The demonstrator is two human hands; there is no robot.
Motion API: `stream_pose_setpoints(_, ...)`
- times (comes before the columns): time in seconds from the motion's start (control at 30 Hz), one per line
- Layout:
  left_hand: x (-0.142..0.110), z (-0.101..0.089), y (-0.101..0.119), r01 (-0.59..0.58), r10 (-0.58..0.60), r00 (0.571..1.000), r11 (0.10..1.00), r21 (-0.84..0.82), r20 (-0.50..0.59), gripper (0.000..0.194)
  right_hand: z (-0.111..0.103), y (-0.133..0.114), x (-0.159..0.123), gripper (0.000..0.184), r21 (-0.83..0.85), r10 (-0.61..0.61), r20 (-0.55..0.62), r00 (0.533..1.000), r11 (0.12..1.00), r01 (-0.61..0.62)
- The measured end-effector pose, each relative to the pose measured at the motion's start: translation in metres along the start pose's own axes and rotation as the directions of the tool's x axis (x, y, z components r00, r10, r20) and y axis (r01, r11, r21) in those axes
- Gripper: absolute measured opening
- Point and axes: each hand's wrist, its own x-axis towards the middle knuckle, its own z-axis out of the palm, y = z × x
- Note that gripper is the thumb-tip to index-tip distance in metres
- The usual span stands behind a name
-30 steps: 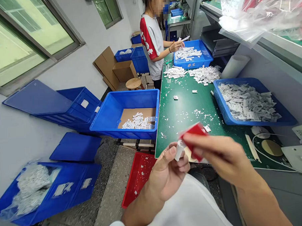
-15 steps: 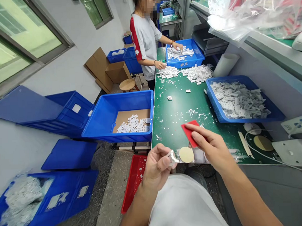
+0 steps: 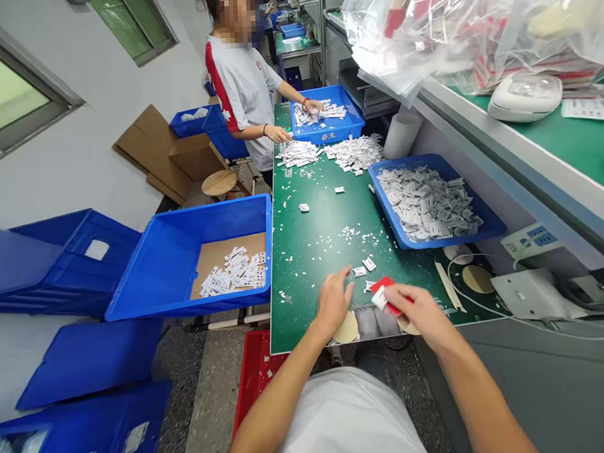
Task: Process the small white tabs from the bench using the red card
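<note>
There's the right hand (image 3: 417,317) pinching a red card (image 3: 396,306) with a white piece against it, just beside the open left hand (image 3: 334,302), fingers spread over loose white labels (image 3: 362,268) on the green bench (image 3: 306,320), a blue tray (image 3: 435,243) beyond!

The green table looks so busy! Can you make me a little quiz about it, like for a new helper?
1. Which hand, left or right, pinches the red card?
2. True or false: the blue basket on the green workbench is heaped with white tags.
3. What colour is the crate on the floor below the workbench's near edge?

Key: 1. Right hand. 2. True. 3. Red.
</note>
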Motion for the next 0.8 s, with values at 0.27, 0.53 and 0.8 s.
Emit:
stream_pose_setpoints(0.27,0.040,0.026,0.005,-0.038,0.037,0.999,0.997,0.061,0.030,0.036,-0.041,-0.028,0.047,0.049,0.406,-0.031,-0.344,0.938,0.896,0.179)
stream_pose_setpoints(0.53,-0.025,-0.057,0.025,0.020,-0.252,0.948,0.657,-0.753,-0.194,0.022,0.018,0.008,0.001,0.061,0.265,-0.053,-0.163,0.985,0.960,0.095)
stream_pose_setpoints(0.8,-0.089,-0.098,0.068,-0.346,-0.106,0.764,0.765,-0.543,-0.636,0.043,0.076,-0.063,-0.057,0.039,0.400,-0.229,0.364,0.903,0.914,0.071)
